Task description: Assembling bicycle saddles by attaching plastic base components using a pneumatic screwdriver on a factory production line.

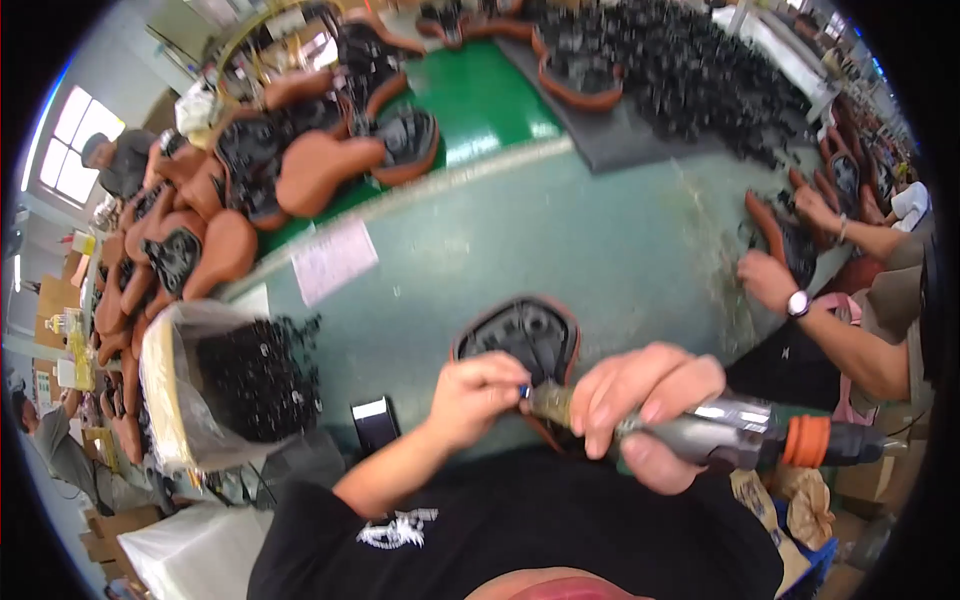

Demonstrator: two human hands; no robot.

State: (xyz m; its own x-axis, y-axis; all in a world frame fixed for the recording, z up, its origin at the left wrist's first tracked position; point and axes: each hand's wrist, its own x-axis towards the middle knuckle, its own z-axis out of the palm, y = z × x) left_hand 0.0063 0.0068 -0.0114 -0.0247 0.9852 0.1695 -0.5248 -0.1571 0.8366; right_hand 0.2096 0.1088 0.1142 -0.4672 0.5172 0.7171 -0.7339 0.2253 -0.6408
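A brown bicycle saddle (517, 335) lies upside down on the table in front of me, its black underside up. My right hand (645, 410) is wrapped round a silver pneumatic screwdriver (735, 412) with an orange ring near its rear end. The tool lies sideways, its front end pointing left over the saddle's near part. My left hand (475, 398) is closed in a pinch at that tip, where a small blue piece (524, 391) shows between the fingertips. Fingers and tool hide the saddle's narrow end.
Left stands a plastic-lined box (165, 385) of small black parts, near a dark phone (375, 423). A pink paper sheet (335, 262) lies beyond. Brown saddles (325, 170) pile up far left; black parts (690, 75) heap far right. At right, a co-worker's hands (770, 283) handle another saddle.
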